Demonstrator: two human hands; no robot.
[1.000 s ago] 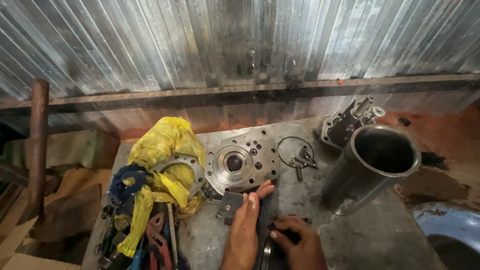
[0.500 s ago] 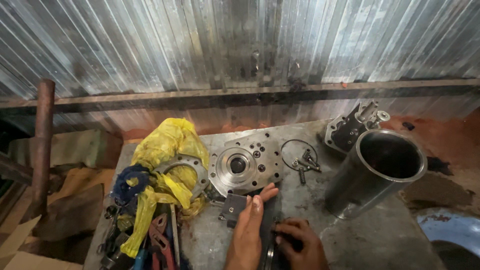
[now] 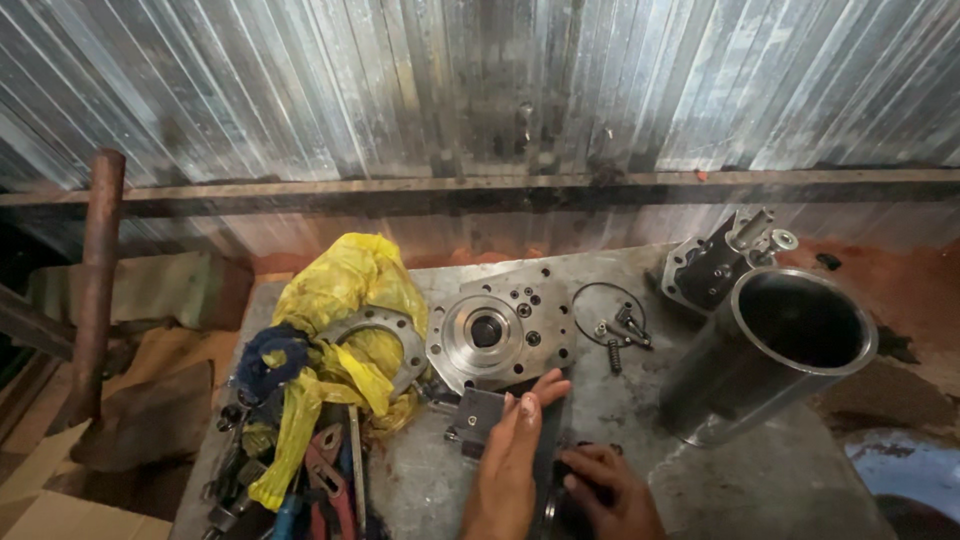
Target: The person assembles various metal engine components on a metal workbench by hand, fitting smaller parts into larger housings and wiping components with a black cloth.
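A person's left hand [image 3: 512, 455] is lying flat, fingers extended, across a dark part near the steel bench's [image 3: 780, 480] front edge, while the right hand [image 3: 605, 490] is curling loosely around it; the hold is hard to make out. The part [image 3: 548, 462] looks heavy, rigid, probably oily, best gripped by its edges. A crumpled yellow bag [image 3: 345, 285] is sitting left, no labels legible.

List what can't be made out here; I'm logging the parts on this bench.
- Head view: the dark part under the right hand is covered by its fingers and cut by the bottom edge.
- Tools at bottom left are partly buried under the yellow rag.
- The steel cylinder has a bore too dark to see into.
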